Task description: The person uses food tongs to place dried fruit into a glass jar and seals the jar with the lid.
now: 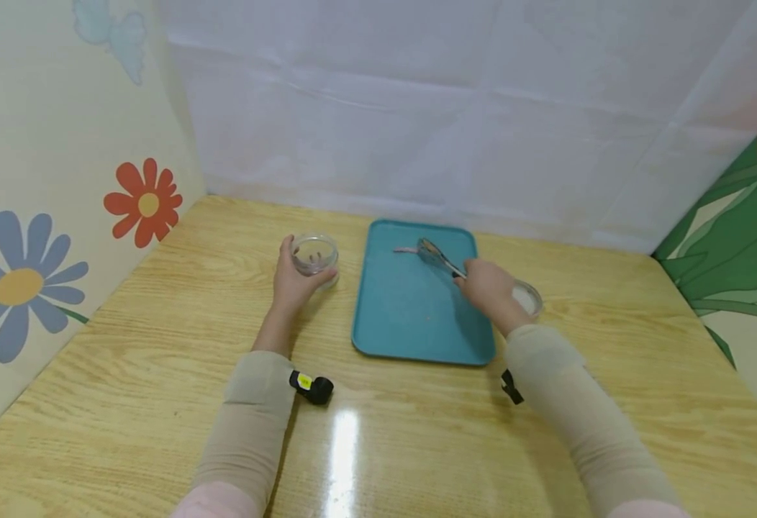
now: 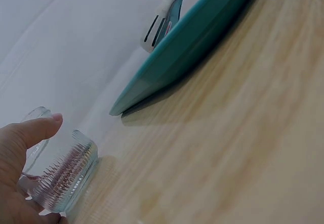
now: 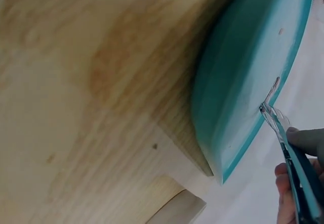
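My left hand (image 1: 296, 279) grips a clear glass bowl (image 1: 316, 248) from its left side, the thumb along the near rim. In the left wrist view, ribbed glass and something pinkish inside the bowl (image 2: 66, 176) show beside the thumb. My right hand (image 1: 487, 286) holds a pair of slotted metal tongs (image 1: 442, 257) over the teal tray (image 1: 411, 316). At the tips of the tongs (image 3: 281, 133) lies a thin pinkish strip (image 3: 274, 88), close over the tray; I cannot tell whether they pinch it.
A round glass dish (image 1: 528, 297) with something white in it stands right of the tray, partly behind my right hand. A white sheet (image 1: 365, 122) hangs behind the wooden table (image 1: 404, 432). Small crumbs (image 3: 281, 31) dot the tray.
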The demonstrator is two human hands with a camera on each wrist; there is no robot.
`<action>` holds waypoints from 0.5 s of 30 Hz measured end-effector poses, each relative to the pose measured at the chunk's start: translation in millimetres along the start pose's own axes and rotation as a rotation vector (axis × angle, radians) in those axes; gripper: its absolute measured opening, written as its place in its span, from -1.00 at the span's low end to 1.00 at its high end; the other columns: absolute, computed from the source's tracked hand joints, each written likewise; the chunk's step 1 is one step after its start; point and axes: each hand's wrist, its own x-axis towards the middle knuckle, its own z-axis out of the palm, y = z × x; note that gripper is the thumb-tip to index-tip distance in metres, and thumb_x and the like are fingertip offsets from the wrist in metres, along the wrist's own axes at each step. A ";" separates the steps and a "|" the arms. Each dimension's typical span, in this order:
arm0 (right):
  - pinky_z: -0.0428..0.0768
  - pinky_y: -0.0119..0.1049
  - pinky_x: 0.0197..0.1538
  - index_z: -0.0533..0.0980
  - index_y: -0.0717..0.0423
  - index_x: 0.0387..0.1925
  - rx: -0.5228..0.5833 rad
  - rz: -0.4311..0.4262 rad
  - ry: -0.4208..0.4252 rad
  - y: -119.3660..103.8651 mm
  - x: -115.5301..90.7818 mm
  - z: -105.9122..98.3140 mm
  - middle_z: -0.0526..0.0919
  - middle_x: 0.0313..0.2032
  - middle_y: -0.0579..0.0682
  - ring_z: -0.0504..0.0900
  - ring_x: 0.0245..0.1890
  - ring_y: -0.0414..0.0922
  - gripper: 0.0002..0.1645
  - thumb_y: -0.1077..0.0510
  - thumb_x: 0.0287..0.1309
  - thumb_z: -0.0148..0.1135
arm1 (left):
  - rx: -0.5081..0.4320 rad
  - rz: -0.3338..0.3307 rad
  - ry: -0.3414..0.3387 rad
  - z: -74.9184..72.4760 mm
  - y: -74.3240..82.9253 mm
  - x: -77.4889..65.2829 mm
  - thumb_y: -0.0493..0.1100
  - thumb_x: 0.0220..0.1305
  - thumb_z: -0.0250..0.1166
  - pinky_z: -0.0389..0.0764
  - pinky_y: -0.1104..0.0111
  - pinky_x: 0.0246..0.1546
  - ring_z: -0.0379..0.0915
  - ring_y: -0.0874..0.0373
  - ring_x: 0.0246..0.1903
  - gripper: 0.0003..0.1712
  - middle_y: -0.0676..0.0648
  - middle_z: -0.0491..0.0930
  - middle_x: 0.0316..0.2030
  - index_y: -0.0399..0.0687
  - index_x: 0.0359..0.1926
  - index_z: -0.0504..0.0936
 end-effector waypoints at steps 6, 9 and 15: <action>0.30 -0.16 -0.58 0.35 0.08 -0.49 0.001 0.018 0.007 -3.3 -2.8 1.5 0.42 -0.59 0.04 0.39 -0.59 -0.03 -0.73 -0.03 0.13 0.02 | -0.005 0.002 -0.001 0.4 -0.9 0.2 -0.08 -0.22 0.43 0.05 0.14 0.10 0.00 -0.09 0.14 0.10 -0.23 0.11 0.17 -0.07 0.28 -0.07; 0.30 -0.16 -0.58 0.35 0.08 -0.49 0.001 0.016 0.020 -3.9 -3.8 2.5 0.43 -0.59 0.04 0.39 -0.59 -0.03 -0.73 -0.03 0.12 0.04 | -0.004 0.000 -0.006 0.2 -1.2 -0.1 -0.08 -0.21 0.43 0.05 0.13 0.10 0.00 -0.10 0.14 0.11 -0.23 0.11 0.18 -0.06 0.28 -0.09; 0.29 -0.17 -0.59 0.34 0.08 -0.53 0.014 0.006 0.047 -1.9 -5.1 4.9 0.41 -0.62 0.03 0.38 -0.61 -0.03 -0.72 -0.02 0.11 0.06 | -0.008 -0.005 -0.009 -0.7 -1.1 -0.5 -0.07 -0.21 0.42 0.05 0.12 0.10 -0.01 -0.10 0.15 0.11 -0.23 0.10 0.18 -0.04 0.29 -0.10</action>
